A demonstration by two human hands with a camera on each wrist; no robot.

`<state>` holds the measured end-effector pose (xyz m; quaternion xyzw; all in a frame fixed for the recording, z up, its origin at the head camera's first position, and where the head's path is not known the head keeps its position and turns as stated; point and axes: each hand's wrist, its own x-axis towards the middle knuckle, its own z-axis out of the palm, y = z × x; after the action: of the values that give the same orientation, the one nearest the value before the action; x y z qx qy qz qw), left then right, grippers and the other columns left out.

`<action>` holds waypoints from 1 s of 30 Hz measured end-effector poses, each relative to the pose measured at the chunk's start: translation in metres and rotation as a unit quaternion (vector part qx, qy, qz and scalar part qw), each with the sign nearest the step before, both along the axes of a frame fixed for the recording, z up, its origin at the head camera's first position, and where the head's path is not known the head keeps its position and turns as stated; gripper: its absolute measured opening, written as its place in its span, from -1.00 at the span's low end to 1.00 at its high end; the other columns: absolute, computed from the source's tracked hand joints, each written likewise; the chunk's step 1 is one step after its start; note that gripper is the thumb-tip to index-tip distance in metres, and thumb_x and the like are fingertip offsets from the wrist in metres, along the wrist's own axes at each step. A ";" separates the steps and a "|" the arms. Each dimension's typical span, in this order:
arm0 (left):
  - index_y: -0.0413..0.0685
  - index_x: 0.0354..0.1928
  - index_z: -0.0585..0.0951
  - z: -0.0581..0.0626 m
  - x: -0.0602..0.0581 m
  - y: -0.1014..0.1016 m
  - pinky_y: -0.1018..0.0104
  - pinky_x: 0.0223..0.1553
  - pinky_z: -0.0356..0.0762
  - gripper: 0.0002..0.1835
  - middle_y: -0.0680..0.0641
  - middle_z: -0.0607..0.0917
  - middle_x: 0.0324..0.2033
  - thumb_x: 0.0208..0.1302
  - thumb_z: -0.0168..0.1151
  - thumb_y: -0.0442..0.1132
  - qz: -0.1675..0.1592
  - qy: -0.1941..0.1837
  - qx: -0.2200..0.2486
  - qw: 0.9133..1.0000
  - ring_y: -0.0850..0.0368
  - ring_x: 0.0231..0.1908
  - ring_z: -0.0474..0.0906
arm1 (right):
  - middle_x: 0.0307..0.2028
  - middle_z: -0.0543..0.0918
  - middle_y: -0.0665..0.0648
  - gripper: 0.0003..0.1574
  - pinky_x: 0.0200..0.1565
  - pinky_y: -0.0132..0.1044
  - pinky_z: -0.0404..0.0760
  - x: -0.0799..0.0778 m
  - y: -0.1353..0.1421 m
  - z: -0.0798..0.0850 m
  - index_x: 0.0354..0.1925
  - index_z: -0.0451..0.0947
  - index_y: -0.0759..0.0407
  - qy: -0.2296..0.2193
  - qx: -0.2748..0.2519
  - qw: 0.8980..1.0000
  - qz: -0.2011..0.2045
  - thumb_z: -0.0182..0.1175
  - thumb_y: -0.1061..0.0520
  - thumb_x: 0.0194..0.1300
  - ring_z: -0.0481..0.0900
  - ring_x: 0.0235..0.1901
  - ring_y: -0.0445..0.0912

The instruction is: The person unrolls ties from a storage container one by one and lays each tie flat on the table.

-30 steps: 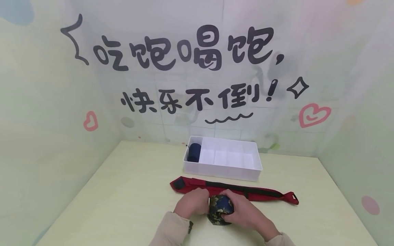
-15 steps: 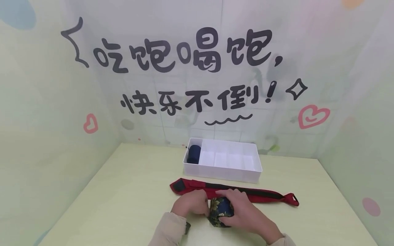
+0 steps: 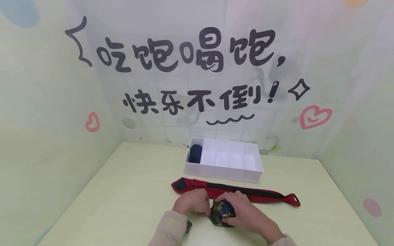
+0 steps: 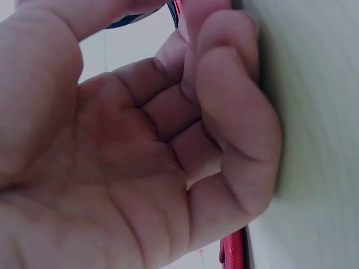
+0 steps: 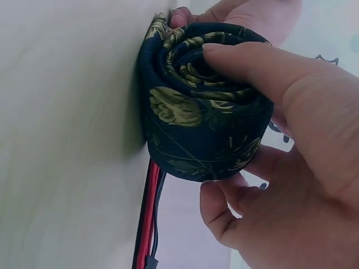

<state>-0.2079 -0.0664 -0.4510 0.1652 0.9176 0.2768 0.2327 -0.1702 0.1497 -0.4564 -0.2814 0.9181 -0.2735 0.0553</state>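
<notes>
Clock positions are read from the rolled floral tie [image 3: 223, 209] near the person, low in the head view. Closest are two pale sleeves, the left sleeve [image 3: 171, 226] at eight o'clock and the right sleeve [image 3: 284, 240] at four, with a small dark object [image 3: 188, 226] beside the left cuff (what it is, I cannot tell). The floral tie is navy with yellow-gold flowers and green leaves, coiled into a thick spiral, its curved side down against the pale table [image 3: 107, 205]. The right hand [image 3: 250, 214], at three o'clock, is clamped round the roll, thumb on the coiled edge, fingers on the opposite side. The left hand [image 3: 194, 202], at nine, has its fingers curled in, their tips pinching the roll's loose end.

Just beyond the hands, a red tie [image 3: 261, 199] lies stretched from ten o'clock to nearly three, its dark narrow strip along the back and a small loop at the three o'clock end. Farther off, at twelve, sits a white divided box [image 3: 224, 173]; a plain navy roll [image 3: 195, 153] stands in its leftmost compartment, at eleven. Behind, the pale wall [image 3: 172, 20] carries two lines of black Chinese lettering [image 3: 209, 49], with pink hearts at ten and between one and two
</notes>
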 end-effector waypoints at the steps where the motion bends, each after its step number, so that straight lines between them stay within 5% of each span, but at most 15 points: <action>1: -0.07 -0.77 0.61 0.001 0.000 0.000 0.35 -0.61 0.14 -0.74 0.10 0.48 -0.83 0.00 0.38 -0.34 0.000 -0.002 -0.002 1.000 0.21 -0.72 0.29 | 0.03 0.66 -0.19 -0.37 -0.02 -0.16 0.46 0.000 0.000 0.000 0.13 0.53 -0.22 -0.008 0.003 1.000 -0.003 0.54 0.03 0.12 0.38 -0.01 -0.14; 13: -0.08 -0.77 0.60 0.002 0.002 0.002 0.34 -0.61 0.13 -0.73 0.10 0.46 -0.84 0.01 0.40 -0.32 0.004 -0.007 -0.002 1.000 0.20 -0.73 0.26 | 0.01 0.54 0.06 -0.26 -0.02 0.06 0.68 0.000 0.015 0.008 0.16 0.35 -0.22 -0.085 -0.013 0.996 -0.024 0.53 0.07 0.13 0.44 0.02 0.01; 19: -0.09 -0.77 0.61 0.002 0.001 0.001 0.35 -0.62 0.11 -0.72 0.09 0.46 -0.84 0.02 0.39 -0.31 -0.003 0.002 -0.010 1.000 0.21 -0.74 0.25 | 0.18 0.58 -0.09 -0.16 0.10 -0.05 0.63 0.002 0.025 0.008 0.36 0.37 -0.28 -0.042 -0.013 0.999 0.016 0.48 0.11 0.20 0.48 0.13 -0.06; 24: -0.09 -0.77 0.61 0.002 0.001 0.000 0.36 -0.63 0.11 -0.73 0.11 0.45 -0.84 0.01 0.38 -0.32 -0.007 0.007 -0.008 1.000 0.22 -0.74 0.25 | 0.10 0.59 -0.14 -0.20 0.06 -0.16 0.63 0.004 0.036 0.001 0.31 0.42 -0.35 -0.006 0.007 1.000 0.027 0.47 0.11 0.20 0.50 0.07 -0.16; 30: -0.09 -0.79 0.59 0.001 0.002 0.000 0.36 -0.64 0.09 -0.72 0.15 0.41 -0.86 0.01 0.38 -0.33 -0.007 0.004 0.003 1.000 0.22 -0.74 0.23 | 0.10 0.60 -0.15 -0.26 0.11 -0.21 0.65 0.005 0.044 -0.002 0.23 0.43 -0.30 -0.015 -0.009 0.999 0.029 0.48 0.15 0.17 0.53 0.08 -0.21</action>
<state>-0.2062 -0.0660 -0.4505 0.1729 0.9166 0.2770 0.2306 -0.1655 0.1936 -0.4585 -0.3041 0.9062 -0.2841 0.0747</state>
